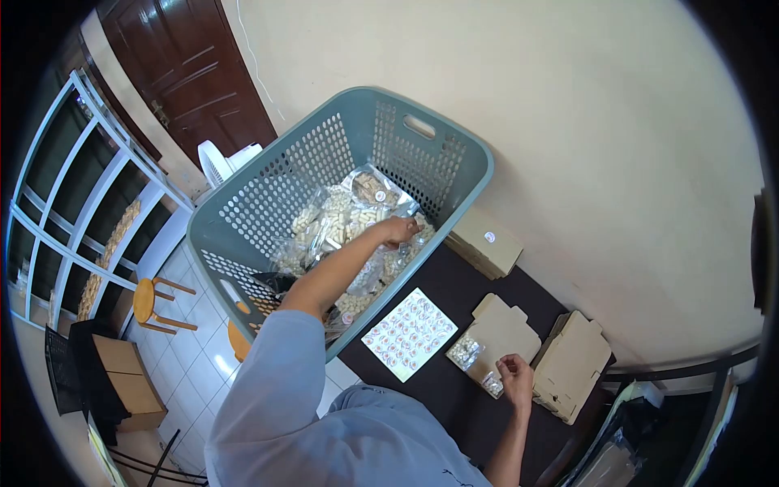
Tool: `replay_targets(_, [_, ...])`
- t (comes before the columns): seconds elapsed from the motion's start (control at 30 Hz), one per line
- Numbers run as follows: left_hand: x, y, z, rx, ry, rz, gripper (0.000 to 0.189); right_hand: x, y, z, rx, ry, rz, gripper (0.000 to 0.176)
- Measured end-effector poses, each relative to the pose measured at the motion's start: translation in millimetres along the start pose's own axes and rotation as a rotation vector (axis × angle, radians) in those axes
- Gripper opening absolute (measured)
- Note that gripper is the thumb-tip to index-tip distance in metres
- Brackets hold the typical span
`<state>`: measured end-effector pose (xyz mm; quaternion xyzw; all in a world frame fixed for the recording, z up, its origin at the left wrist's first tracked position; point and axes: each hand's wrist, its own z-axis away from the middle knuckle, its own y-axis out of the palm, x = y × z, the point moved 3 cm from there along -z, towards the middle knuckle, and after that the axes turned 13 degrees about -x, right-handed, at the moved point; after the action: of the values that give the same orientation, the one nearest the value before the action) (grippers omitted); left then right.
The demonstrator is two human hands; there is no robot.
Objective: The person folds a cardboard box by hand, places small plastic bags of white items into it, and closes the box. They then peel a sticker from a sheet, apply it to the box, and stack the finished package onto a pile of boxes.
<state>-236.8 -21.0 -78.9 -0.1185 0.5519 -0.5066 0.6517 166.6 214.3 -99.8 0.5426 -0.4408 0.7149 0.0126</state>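
Basically, the bags (337,213) lie heaped in the basket (464,161), clear plastic with pale pieces inside, directly under and around the left hand (398,231). That hand reaches down near the basket's right side, fingers bent onto the pile; fingertips are partly hidden, so can't tell whether it pinches a bag. Right hand (517,381) is over the near edge of a flat box (505,326), fingers curled with thumb and fingertips close together; can't tell if anything is between them. One small packet (492,383) sits just beside its fingertips, another (466,352) farther left, both on the box. Sticker sheet (410,334) lies on the dark table (454,286) between basket and box; second box (578,367) is to the right.
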Motion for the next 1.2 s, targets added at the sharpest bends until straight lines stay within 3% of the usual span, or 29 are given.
replay_targets(0.07, [10.1,19.9,-15.1,-0.210,0.183,-0.260,0.042,-4.7,0.4,9.3,-0.001,0.001,-0.017,0.010])
replay_targets(0.17, [12.8,31.0,-30.7,-0.199,0.202,-0.305,0.042,3.2,-5.4,27.2,-0.004,0.042,-0.037,0.009])
replay_targets(0.23, [19.0,39.4,-39.5,-0.212,0.248,-0.262,0.038,4.6,-6.6,40.5,0.054,0.277,-0.108,0.013])
replay_targets(0.27, [22.7,42.1,-43.7,-0.267,0.268,-0.190,0.037,-10.6,-3.3,44.1,0.050,0.202,-0.072,0.012])
replay_targets(0.43, [24.3,20.0,-40.4,-0.348,0.316,-0.090,0.034,1.4,-6.5,53.8,0.042,0.288,-0.176,0.012])
replay_targets(0.5, [22.3,1.6,-45.9,-0.426,0.480,0.019,0.030,4.9,-8.6,49.7,0.025,0.304,-0.215,0.012])
replay_targets(0.53, [14.3,-14.5,-40.6,-0.375,0.394,0.084,0.031,7.7,-10.7,47.2,0.011,0.274,-0.259,0.012])
replay_targets(0.6, [-9.2,-47.1,-22.1,-0.399,0.449,0.301,0.031,12.1,-16.3,38.3,-0.011,0.180,-0.267,0.011])
replay_targets(0.67, [-48.6,-81.0,2.0,-0.257,0.410,0.563,0.023,33.6,-20.6,25.6,-0.024,0.152,-0.349,0.008])
replay_targets(0.8, [-141.3,-116.3,87.8,-0.163,0.559,0.712,0.025,114.1,-33.9,-2.6,-0.093,0.028,-0.468,0.009])
replay_targets(0.9, [-181.8,-98.3,135.7,0.084,0.752,0.738,0.031,179.1,-48.9,-15.3,-0.167,-0.138,-0.565,0.028])
replay_targets(1.03, [-211.2,-52.0,197.7,0.265,0.791,0.600,0.034,232.5,-55.6,-20.8,-0.026,-0.159,-0.803,0.043])
replay_targets(1.17, [-218.2,-29.5,206.6,0.286,0.815,0.701,0.034,228.0,-51.8,-17.9,0.018,-0.158,-0.916,0.033])
replay_targets(1.2, [-216.8,-27.7,204.4,0.317,0.737,0.741,0.031,222.4,-53.0,-18.4,0.007,-0.151,-0.911,0.033])
